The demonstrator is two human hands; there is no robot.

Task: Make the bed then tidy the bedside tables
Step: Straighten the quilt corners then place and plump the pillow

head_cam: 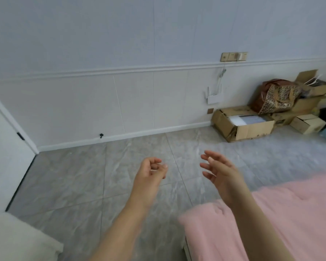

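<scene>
Above grey floor: two hands, left hand [151,172] loosely curled, right hand [217,170] spread, both empty; one pink bed [282,219]

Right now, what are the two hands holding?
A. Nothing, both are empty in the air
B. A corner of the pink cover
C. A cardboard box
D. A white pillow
A. The left hand and right hand are raised above the floor with loose fingers and nothing in them; the pink cover lies below the right forearm, ungrasped.
</scene>
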